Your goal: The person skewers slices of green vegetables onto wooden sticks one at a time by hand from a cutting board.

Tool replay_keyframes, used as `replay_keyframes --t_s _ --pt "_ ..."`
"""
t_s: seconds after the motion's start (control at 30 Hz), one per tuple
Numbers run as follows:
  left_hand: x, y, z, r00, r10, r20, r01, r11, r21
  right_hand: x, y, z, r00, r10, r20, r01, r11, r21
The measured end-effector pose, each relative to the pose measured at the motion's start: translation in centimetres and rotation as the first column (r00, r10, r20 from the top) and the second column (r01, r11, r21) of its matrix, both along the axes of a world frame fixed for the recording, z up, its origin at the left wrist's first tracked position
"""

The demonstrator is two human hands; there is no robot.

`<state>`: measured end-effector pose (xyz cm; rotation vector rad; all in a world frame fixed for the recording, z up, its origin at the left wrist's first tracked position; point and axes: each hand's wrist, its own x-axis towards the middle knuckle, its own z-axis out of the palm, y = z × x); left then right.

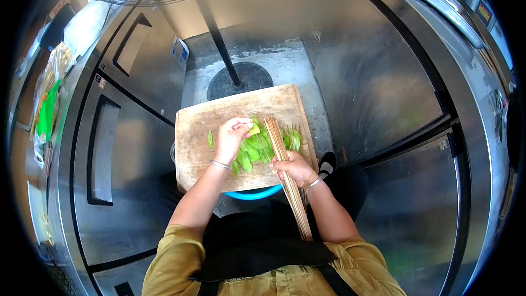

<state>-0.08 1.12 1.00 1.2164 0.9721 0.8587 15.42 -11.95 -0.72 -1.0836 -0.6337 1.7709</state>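
In my right hand (296,169) is a long bundle of thin wooden skewers (278,141), its far end over the board and its near end against my dark apron. My left hand (234,133) pinches a light green vegetable slice (255,129) between thumb and fingers. Beneath and between both hands lies a pile of green vegetable slices (245,158) on a worn wooden cutting board (197,122). Some of the pile, right of the bundle, seems to have skewer ends through it. One small green piece (210,139) lies apart at the left.
A blue basin (255,194) shows under the board's near edge. Behind the board stands a fan's round black base (241,79) with its pole. Steel refrigerator doors (131,170) flank me on the left, and more steel doors (378,77) on the right.
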Motion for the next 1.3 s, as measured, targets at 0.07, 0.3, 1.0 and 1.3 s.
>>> replay_keyframes --t_s 0.07,0.3,1.0,1.3 --pt "0.2 -0.4 -0.2 1.000 0.011 -0.012 -0.010 0.998 0.057 -0.1 0.0 -0.1 1.000 0.001 0.009 -0.001 1.000 0.008" --pt "0.7 -1.5 -0.6 0.999 0.036 -0.034 -0.031 0.988 0.151 0.0 -0.1 0.0 1.000 0.004 0.015 -0.004 1.000 -0.016" --pt "0.9 -4.8 -2.0 0.988 0.024 0.153 0.005 0.982 -0.189 0.2 -0.2 -0.4 1.000 -0.024 -0.007 0.024 1.000 0.017" --pt "0.5 -6.0 -1.7 0.944 0.019 0.329 0.161 0.846 -0.508 -0.2 -0.2 -0.2 0.996 -0.090 -0.014 0.090 0.995 0.052"
